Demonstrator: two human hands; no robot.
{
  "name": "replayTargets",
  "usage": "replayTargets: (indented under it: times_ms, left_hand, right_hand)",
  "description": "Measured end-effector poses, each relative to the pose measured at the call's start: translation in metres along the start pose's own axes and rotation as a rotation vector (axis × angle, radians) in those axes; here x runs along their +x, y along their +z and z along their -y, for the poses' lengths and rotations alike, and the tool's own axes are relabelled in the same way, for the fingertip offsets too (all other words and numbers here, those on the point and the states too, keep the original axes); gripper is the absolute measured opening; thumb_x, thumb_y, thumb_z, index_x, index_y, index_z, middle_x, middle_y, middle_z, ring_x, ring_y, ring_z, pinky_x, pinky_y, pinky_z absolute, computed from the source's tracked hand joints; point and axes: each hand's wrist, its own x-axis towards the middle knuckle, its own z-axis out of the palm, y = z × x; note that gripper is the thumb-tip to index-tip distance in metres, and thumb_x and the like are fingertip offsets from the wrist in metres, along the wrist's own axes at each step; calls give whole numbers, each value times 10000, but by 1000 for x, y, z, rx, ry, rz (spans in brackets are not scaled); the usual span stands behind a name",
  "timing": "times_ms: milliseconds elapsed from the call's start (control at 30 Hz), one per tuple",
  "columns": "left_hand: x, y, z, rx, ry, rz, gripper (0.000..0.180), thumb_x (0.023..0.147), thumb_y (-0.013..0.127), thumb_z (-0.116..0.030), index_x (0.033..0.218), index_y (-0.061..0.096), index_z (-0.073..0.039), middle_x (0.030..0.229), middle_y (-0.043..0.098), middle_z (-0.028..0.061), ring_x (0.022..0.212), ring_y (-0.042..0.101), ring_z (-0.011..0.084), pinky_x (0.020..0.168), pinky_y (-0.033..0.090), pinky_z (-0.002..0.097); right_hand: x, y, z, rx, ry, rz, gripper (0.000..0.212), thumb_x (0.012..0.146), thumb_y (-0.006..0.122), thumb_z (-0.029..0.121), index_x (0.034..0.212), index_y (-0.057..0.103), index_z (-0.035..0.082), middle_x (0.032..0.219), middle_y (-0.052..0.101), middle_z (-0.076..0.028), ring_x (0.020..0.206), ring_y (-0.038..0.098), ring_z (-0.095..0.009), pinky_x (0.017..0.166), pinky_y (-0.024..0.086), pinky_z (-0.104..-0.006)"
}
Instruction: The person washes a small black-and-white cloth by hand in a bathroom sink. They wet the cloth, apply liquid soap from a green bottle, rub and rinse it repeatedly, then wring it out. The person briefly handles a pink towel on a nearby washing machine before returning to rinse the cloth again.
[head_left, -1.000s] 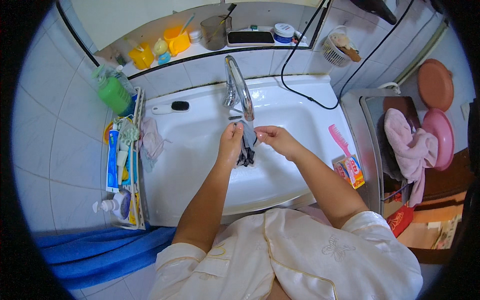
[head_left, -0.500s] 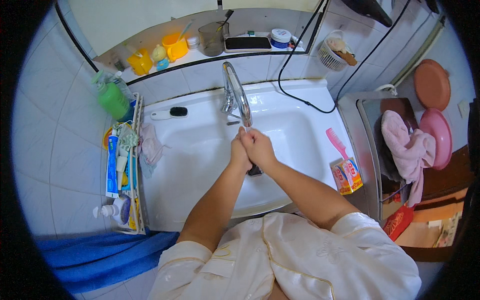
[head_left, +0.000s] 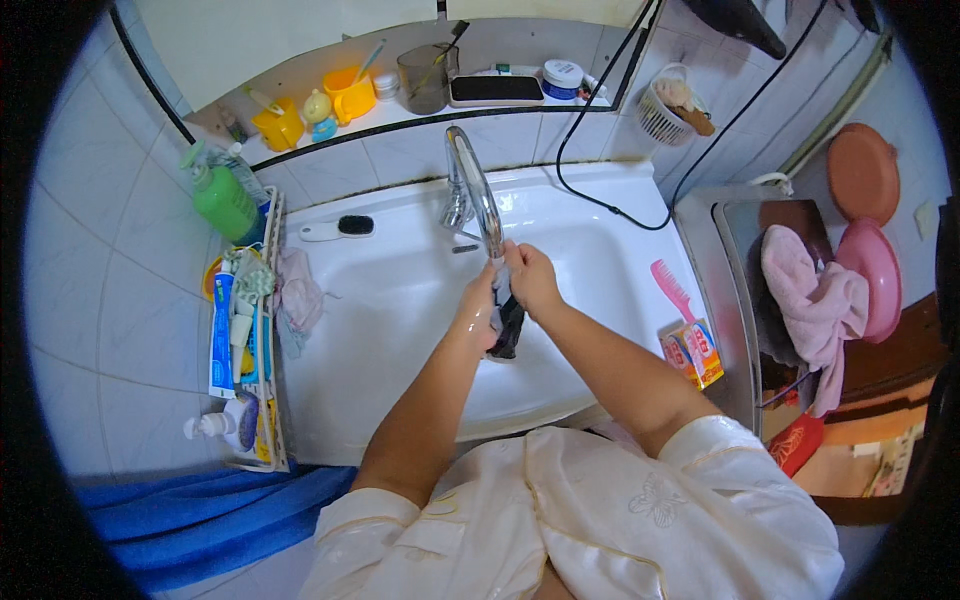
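Note:
Under the spout of the chrome faucet, both my hands hold a wet-looking grey and black cloth over the white sink. My left hand is closed on its left side, partly hiding it. The upper right edge is gripped by my right hand, fingers curled round it. Between the hands the grey part stretches downward, and the black end hangs toward the basin. Its exact kind cannot be made out.
A white-handled brush lies on the sink's back left rim. On the right rim are a pink comb and an orange box. A rack of toiletries stands left. A black cable hangs at the back right.
My hands were pressed together with the cloth mostly hidden. They have moved apart, the right one slightly right and up, and the grey and black cloth now shows opened out between them.

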Motion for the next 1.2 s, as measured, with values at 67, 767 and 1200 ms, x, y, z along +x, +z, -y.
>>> replayTargets:
  times_ms: [67, 767, 1200]
  left_hand:
    - [0, -9, -12, 4, 48, -10, 340, 820, 479, -373, 977, 502, -72, 869, 559, 70, 775, 549, 185, 676, 443, 331]
    - [-6, -24, -27, 543, 608, 107, 329, 721, 564, 26, 1028, 459, -29, 904, 540, 58, 744, 516, 102, 644, 406, 209]
    - [11, -22, -32, 992, 644, -181, 424, 872, 376, -369, 789, 544, 12, 685, 552, 100, 645, 512, 178, 602, 403, 306]
  right_hand:
    - [-11, -4, -2, 253, 144, 172, 430, 816, 456, 415, 730, 559, 6, 716, 582, -94, 642, 530, -211, 609, 413, -314]
    - [-14, -40, 8, 506, -3, 447, 277, 766, 553, 24, 1034, 491, 47, 788, 539, -3, 699, 480, -86, 654, 388, -223]
    - [-19, -25, 18, 555, 243, 399, 336, 826, 488, 386, 855, 546, 56, 713, 515, -5, 625, 434, -104, 582, 361, -231]
